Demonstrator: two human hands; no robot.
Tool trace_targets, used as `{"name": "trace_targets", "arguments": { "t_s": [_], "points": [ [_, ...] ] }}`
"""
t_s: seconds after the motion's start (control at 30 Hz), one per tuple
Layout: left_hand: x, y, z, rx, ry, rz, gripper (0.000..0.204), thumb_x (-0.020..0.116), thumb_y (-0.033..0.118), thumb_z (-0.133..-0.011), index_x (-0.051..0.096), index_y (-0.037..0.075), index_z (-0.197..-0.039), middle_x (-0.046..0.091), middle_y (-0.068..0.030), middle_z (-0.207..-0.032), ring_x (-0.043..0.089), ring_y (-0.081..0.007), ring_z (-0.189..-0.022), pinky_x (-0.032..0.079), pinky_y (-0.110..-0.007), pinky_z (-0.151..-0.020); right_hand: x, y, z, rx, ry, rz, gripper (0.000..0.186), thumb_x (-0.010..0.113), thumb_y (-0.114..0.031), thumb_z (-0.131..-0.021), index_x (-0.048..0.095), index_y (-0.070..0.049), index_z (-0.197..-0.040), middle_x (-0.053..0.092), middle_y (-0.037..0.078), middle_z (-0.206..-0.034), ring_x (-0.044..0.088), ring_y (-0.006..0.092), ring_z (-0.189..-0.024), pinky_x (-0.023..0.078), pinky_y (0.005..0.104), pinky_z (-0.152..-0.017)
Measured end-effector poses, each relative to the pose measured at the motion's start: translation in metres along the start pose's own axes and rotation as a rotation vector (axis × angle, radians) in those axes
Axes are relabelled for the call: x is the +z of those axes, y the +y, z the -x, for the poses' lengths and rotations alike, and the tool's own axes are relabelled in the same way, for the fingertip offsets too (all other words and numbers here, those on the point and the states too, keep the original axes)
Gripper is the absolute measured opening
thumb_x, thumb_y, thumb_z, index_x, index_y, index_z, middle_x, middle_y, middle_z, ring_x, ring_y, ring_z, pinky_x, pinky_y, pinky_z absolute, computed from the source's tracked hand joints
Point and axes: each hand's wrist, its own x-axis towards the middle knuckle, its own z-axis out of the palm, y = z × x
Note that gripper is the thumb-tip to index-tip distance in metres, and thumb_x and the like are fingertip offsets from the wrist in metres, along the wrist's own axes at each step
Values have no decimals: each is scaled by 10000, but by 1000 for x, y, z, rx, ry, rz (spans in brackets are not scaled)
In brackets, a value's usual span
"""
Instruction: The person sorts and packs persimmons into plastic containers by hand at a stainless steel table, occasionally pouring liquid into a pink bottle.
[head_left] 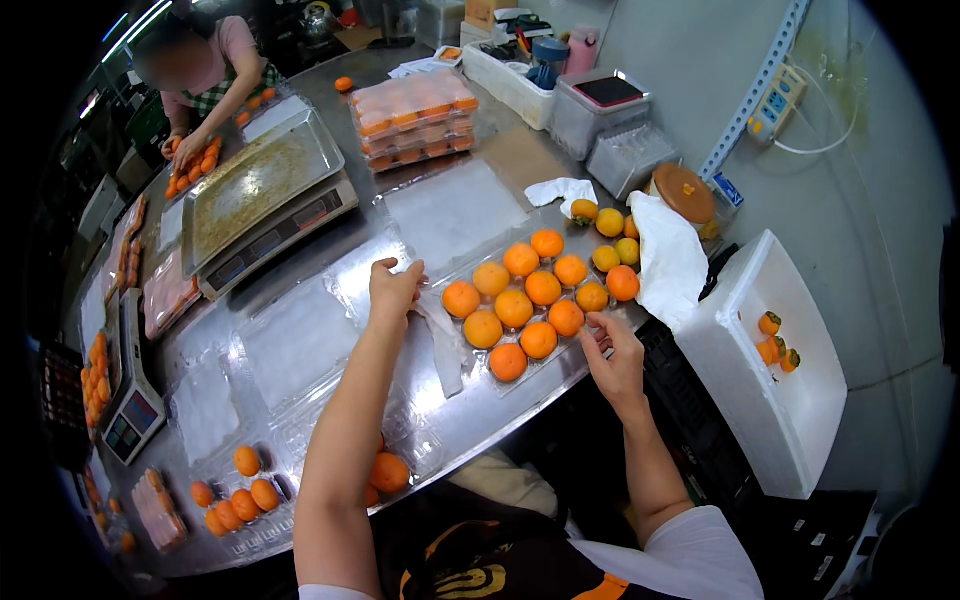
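Fruits (513, 308), round and orange, are arranged in a clear tray (548, 368) near the edge of the metal table (480, 410). The left hand (398, 290) is held beside the tray, its fingers loosely bent; a white strip (442, 348) is seen just below, but whether it is gripped cannot be told. The right hand (618, 360) is held half curled at the tray's near right side; contact with the tray cannot be made out. Farther off, wrapped packs (415, 105) are stacked to the right of a scale (265, 185), and a white foam box (750, 400) is placed at the right of the table.
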Motion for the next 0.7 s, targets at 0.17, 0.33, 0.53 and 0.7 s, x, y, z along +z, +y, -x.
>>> {"name": "trace_targets", "arguments": {
  "t_s": [0.17,0.33,0.53,0.7],
  "points": [
    [-8,6,-17,-67,-231,-6,296,724,181,-821,626,-29,-1005,631,-95,-730,443,-68,-460,333,-223,-378,0,3,-5,-5,-21,57,220,671,-44,-818,616,28,-1019,618,115,-857,581,196,-652,475,275,-527],
    [-16,8,-5,160,-225,-216,287,685,138,-843,649,-9,-1087,633,-53,-677,521,-65,-503,358,-216,-409,-1,13,-5,-7,6,63,212,667,-45,-821,616,32,-1012,619,124,-859,585,200,-655,477,275,-528],
    [-64,10,-16,439,-164,-376,217,660,79,-839,670,-10,-1037,602,-15,-643,553,-72,-584,404,-228,-521,-1,1,-10,16,1,16,207,672,-50,-824,622,35,-1006,639,124,-885,593,179,-676,484,272,-561],
    [-84,25,24,799,-146,-647,377,589,-23,-790,661,101,-1139,625,-114,-994,596,-192,-784,488,-299,-654,6,7,-36,113,33,-177,223,609,-133,-906,619,19,-1068,658,89,-963,592,149,-761,482,268,-696]
  ]
}}
